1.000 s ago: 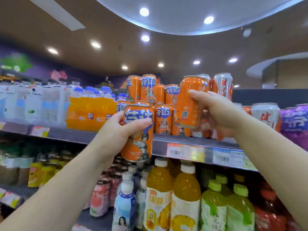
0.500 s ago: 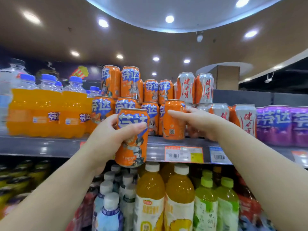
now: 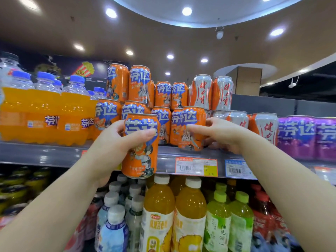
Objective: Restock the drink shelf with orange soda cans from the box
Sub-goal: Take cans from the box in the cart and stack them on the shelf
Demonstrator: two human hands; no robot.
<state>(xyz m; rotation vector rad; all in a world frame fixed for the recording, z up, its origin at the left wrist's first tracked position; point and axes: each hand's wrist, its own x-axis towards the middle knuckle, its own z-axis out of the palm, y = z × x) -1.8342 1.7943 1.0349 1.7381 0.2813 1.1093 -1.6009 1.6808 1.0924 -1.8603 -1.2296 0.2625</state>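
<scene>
Bright ceiling spotlights [image 3: 187,11], warped, soft edges

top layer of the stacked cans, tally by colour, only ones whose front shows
orange cans: 4
silver-and-red cans: 2
total: 6
Slivers of further cans behind these are not counted.

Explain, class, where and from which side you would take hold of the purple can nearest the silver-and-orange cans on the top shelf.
Grip the purple can round its mid-body from the front, thumb on one side and fingers on the other. It stands upright at the shelf edge with its face exposed; neighbours crowd both sides, so wide side approaches look blocked. Nothing stands on it, so a top grip may also work.
</scene>
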